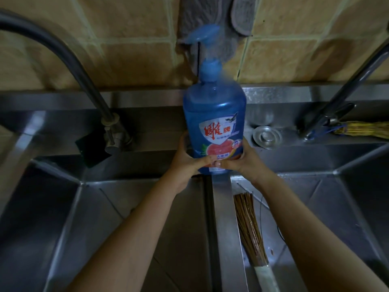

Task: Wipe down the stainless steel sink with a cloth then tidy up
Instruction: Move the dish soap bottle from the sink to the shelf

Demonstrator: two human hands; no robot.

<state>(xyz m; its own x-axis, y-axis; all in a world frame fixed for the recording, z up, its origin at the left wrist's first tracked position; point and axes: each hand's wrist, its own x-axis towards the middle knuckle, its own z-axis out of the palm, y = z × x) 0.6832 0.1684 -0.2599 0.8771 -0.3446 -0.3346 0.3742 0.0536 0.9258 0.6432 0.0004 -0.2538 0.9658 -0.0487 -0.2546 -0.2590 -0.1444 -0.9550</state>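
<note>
Between the two basins of the stainless steel sink [222, 218], an upright blue pump bottle [214, 119] is clasped at its foot; the left hand [185, 159] curls round its left side, the right hand [247, 162] round its right, thumbs meeting across the front; beyond the hands, higher up, a grey cloth [242, 17] hangs on the tiled wall [126, 39]; nearer than the right hand a bamboo brush [248, 224] lies in the right basin; a dark pad [92, 150] sits left of the left hand.
</note>
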